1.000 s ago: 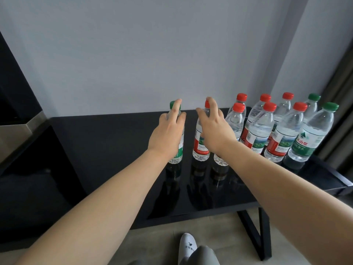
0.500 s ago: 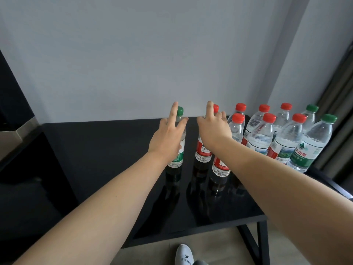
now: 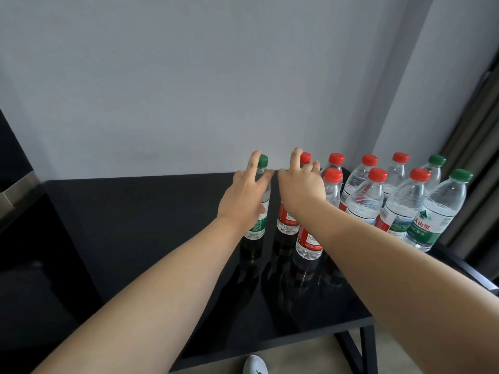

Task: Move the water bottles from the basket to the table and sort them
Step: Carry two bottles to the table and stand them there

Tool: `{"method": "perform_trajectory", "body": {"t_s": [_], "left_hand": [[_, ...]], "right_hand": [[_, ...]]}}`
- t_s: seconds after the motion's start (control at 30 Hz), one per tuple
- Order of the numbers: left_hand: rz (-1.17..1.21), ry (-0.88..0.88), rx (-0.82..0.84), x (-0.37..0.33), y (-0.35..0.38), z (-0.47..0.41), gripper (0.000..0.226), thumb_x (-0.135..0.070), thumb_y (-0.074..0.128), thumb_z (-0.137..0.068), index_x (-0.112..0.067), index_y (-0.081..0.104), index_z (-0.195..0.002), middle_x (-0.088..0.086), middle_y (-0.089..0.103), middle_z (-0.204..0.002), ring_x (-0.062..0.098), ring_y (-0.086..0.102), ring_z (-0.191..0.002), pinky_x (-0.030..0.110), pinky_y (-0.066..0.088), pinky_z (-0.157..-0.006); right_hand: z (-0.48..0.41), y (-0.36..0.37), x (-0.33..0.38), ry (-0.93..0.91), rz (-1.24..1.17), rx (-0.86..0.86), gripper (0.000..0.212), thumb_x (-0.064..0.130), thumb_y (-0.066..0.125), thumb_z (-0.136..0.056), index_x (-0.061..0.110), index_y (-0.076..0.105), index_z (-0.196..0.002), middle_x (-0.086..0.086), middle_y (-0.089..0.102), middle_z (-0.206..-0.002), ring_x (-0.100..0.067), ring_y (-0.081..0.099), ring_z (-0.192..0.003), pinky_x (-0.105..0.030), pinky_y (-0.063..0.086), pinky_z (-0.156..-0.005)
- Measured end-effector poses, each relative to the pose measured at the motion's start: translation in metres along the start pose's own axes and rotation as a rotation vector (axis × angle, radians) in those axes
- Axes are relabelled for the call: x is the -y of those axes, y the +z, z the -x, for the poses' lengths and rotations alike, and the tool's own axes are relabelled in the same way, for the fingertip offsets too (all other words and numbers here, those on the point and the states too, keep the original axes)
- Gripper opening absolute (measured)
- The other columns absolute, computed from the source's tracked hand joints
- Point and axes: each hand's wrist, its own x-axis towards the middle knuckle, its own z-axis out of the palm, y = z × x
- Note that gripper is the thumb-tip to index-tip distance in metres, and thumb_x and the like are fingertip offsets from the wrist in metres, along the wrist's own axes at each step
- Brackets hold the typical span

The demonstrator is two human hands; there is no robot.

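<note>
A green-capped bottle (image 3: 261,211) and a red-capped bottle (image 3: 287,221) stand side by side on the black table (image 3: 151,220). My left hand (image 3: 244,198) holds the green-capped bottle, whose neck sits between my raised index finger and thumb. In the same way my right hand (image 3: 301,186) holds the red-capped bottle near its top, index finger up beside the cap. Another red-capped bottle (image 3: 307,242) stands just in front of my right forearm. To the right is a cluster of several red-capped bottles (image 3: 363,201) and two green-capped ones (image 3: 434,214). No basket is in view.
The table's back edge meets a pale wall (image 3: 189,90). A dark cabinet (image 3: 32,252) stands at the left and a curtain (image 3: 475,147) hangs at the far right. Below the table's front edge a white shoe (image 3: 255,365) shows on the floor.
Both index fingers have straightened upward, uncovering the two caps. The two bottles stay standing in the same spots. My view has tilted up slightly.
</note>
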Motion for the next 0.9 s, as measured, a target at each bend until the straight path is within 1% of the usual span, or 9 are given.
{"method": "perform_trajectory", "body": {"t_s": [0.1, 0.27, 0.4, 0.43, 0.5, 0.6, 0.73, 0.83, 0.9], "left_hand": [[0.022, 0.005, 0.004, -0.003, 0.004, -0.005, 0.085, -0.010, 0.092, -0.071, -0.029, 0.045, -0.139, 0.001, 0.000, -0.166, 0.030, 0.049, -0.113, 0.035, 0.054, -0.063], [-0.001, 0.000, 0.029, -0.005, 0.007, -0.007, 0.084, -0.012, 0.090, -0.074, -0.029, 0.042, -0.141, 0.002, -0.004, -0.167, 0.031, 0.047, -0.115, 0.030, 0.043, -0.060], [-0.039, 0.014, 0.061, -0.007, 0.002, -0.006, 0.089, -0.013, 0.088, -0.076, -0.031, 0.037, -0.146, 0.005, -0.016, -0.167, 0.032, 0.047, -0.122, 0.031, 0.044, -0.062], [-0.058, 0.024, 0.083, -0.007, -0.001, -0.006, 0.093, -0.012, 0.087, -0.077, -0.032, 0.033, -0.150, 0.005, -0.022, -0.167, 0.032, 0.046, -0.125, 0.031, 0.047, -0.064], [-0.113, 0.042, 0.117, -0.007, -0.011, -0.008, 0.105, -0.005, 0.081, -0.078, -0.036, 0.020, -0.157, 0.006, -0.031, -0.165, 0.031, 0.045, -0.129, 0.034, 0.053, -0.069], [-0.177, 0.037, 0.110, -0.005, -0.031, -0.005, 0.112, -0.002, 0.079, -0.077, -0.036, 0.012, -0.160, 0.008, -0.030, -0.166, 0.032, 0.045, -0.129, 0.039, 0.055, -0.083], [-0.234, -0.021, 0.113, -0.003, -0.057, 0.012, 0.110, -0.017, 0.084, -0.080, -0.026, 0.010, -0.161, 0.009, -0.021, -0.168, 0.032, 0.043, -0.134, 0.046, 0.049, -0.101], [-0.254, -0.082, 0.140, -0.007, -0.072, 0.031, 0.108, -0.028, 0.082, -0.083, -0.020, 0.007, -0.161, 0.010, -0.018, -0.169, 0.033, 0.037, -0.140, 0.049, 0.043, -0.108], [-0.263, -0.125, 0.182, -0.012, -0.081, 0.046, 0.106, -0.037, 0.078, -0.087, -0.017, 0.005, -0.161, 0.010, -0.020, -0.168, 0.036, 0.029, -0.146, 0.053, 0.038, -0.114]], "right_hand": [[0.001, 0.000, 0.000, 0.008, -0.006, -0.009, 0.042, 0.018, 0.062, -0.099, 0.016, 0.054, -0.141, -0.028, 0.010, -0.160, -0.054, 0.045, -0.133, -0.055, 0.029, -0.121], [0.001, 0.001, 0.001, 0.006, 0.011, -0.007, 0.046, 0.018, 0.062, -0.098, 0.015, 0.051, -0.142, -0.028, 0.010, -0.159, -0.052, 0.047, -0.131, -0.055, 0.025, -0.123], [0.003, -0.002, 0.001, -0.011, 0.052, 0.015, 0.051, 0.022, 0.062, -0.096, 0.016, 0.049, -0.145, -0.029, 0.009, -0.160, -0.050, 0.049, -0.131, -0.056, 0.024, -0.123], [0.004, -0.003, 0.000, -0.014, 0.063, 0.019, 0.053, 0.024, 0.061, -0.096, 0.016, 0.047, -0.147, -0.029, 0.008, -0.162, -0.050, 0.048, -0.133, -0.057, 0.023, -0.122], [0.006, -0.008, -0.002, -0.014, 0.074, 0.036, 0.061, 0.029, 0.060, -0.098, 0.016, 0.038, -0.154, -0.028, 0.003, -0.167, -0.052, 0.037, -0.142, -0.059, 0.020, -0.123], [0.015, -0.018, -0.006, -0.006, 0.060, 0.053, 0.075, 0.034, 0.058, -0.101, 0.014, 0.020, -0.163, -0.026, -0.005, -0.169, -0.053, 0.014, -0.153, -0.063, 0.010, -0.125], [0.035, -0.035, -0.012, -0.018, 0.045, 0.042, 0.080, 0.028, 0.054, -0.101, 0.010, 0.010, -0.165, -0.024, -0.010, -0.170, -0.049, -0.004, -0.156, -0.065, 0.001, -0.124], [0.054, -0.044, -0.013, -0.027, -0.016, 0.031, 0.080, 0.026, 0.055, -0.098, 0.008, 0.012, -0.164, -0.023, -0.006, -0.170, -0.044, -0.008, -0.157, -0.064, -0.001, -0.124], [0.070, -0.048, -0.013, -0.030, -0.091, 0.009, 0.082, 0.029, 0.058, -0.096, 0.009, 0.015, -0.163, -0.022, -0.003, -0.171, -0.042, -0.008, -0.157, -0.063, -0.001, -0.125]]}}
